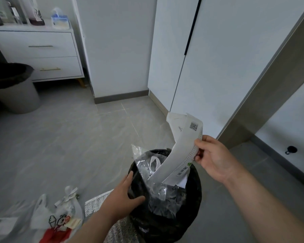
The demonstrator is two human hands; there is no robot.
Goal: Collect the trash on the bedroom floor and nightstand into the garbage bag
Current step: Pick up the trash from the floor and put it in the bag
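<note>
Left hand [120, 195] grips rim of black plastic garbage bag [174, 216], holding it open. Right hand [211, 157] pinches long white paper mailer [180, 151], lower end inside bag mouth. Crumpled white plastic bags [56, 216] lie on grey floor [68, 137].

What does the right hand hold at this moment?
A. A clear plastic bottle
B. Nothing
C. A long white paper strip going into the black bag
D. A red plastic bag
C: the right hand pinches the long white paper strip at its edge, and its lower end dips into the black garbage bag.
</note>
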